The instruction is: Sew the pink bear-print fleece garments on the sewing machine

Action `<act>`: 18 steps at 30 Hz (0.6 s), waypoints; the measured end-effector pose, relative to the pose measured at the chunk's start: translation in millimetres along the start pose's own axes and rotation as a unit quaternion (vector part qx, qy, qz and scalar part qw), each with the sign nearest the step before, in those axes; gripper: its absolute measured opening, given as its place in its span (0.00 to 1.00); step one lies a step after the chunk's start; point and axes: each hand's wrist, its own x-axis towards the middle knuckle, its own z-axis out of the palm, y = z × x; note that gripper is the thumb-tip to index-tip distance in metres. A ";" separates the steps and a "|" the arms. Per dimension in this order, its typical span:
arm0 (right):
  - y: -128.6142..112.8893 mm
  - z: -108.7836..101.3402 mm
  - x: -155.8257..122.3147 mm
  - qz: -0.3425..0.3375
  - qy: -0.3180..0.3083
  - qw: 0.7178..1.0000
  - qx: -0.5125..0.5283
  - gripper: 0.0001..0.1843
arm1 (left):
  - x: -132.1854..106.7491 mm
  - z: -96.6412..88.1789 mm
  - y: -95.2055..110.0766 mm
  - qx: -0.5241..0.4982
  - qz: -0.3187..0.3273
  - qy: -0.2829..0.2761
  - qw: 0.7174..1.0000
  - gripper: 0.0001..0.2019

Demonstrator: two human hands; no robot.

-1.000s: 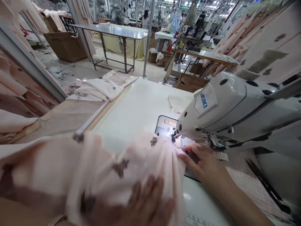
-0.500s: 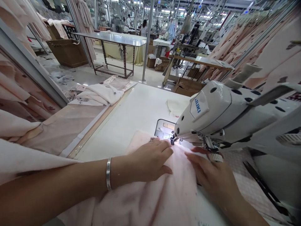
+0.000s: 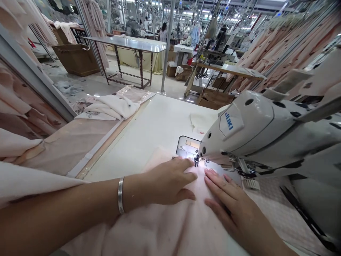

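Pale pink fabric (image 3: 170,227) lies across the white sewing table (image 3: 125,142) and runs up to the lit presser foot (image 3: 196,160) of a white sewing machine (image 3: 253,121). My left hand (image 3: 170,181), below a silver bangle (image 3: 120,195), rests on the fabric left of the foot, fingers stretched out and fingertips close to it. On the right, my right hand (image 3: 231,202) lies flat on the fabric with its fingers extended, just in front of the foot. Neither hand grips the cloth. The needle itself is too small to make out.
Black scissors (image 3: 303,213) lie right of the machine on checked cloth. Folded white fabric (image 3: 112,106) sits on the left side surface. Beyond stand a metal table (image 3: 128,43), a cardboard box (image 3: 76,60) and racks of pink garments (image 3: 282,46). Distant people are visible.
My right hand has moved left and flattened onto the fabric, away from the machine's side. My left hand has hardly moved. The machine appears slightly farther right as the view shifts.
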 end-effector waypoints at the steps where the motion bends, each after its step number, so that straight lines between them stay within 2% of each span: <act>1: 0.4 -0.2 1.3 -0.002 0.002 1.000 0.001 0.27 | 0.6 0.4 -1.1 0.005 0.001 0.001 1.000 0.21; 6: 3.5 -2.3 9.4 0.004 0.001 1.000 0.012 0.26 | 6.3 2.1 -8.1 0.035 0.015 0.002 0.999 0.22; 11: 8.6 -2.0 11.6 0.036 -0.024 0.999 0.010 0.28 | 12.2 5.8 -15.9 0.032 -0.012 0.016 0.999 0.27; 18: 26.0 14.5 8.6 0.082 -0.015 0.996 0.025 0.27 | 22.5 6.7 -26.9 0.026 -0.035 0.024 0.999 0.34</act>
